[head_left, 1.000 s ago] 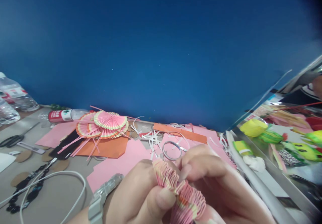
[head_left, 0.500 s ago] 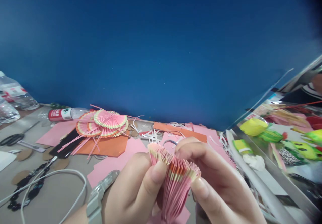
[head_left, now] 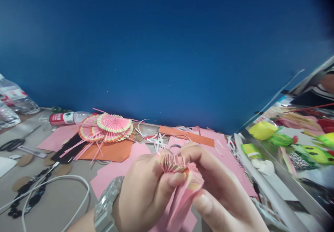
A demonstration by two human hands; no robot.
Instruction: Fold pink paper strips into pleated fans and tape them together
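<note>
Craft workspace, folded paper fans (head_left: pixel 114 122), scissors (head_left: pixel 20 142)

Head-worn view, facing blue partition (head_left: pixel 167 51), hands (head_left: pixel 141 192) close, right edge seemingly blurred

Accordion-pleated paper piece (head_left: pixel 185 193): pink, pale-yellow and orange bands; pleats bunched, banded edge uppermost, body slanting downward; held between left hand (head_left: pixel 148 190) and right hand (head_left: pixel 221 186).
</note>
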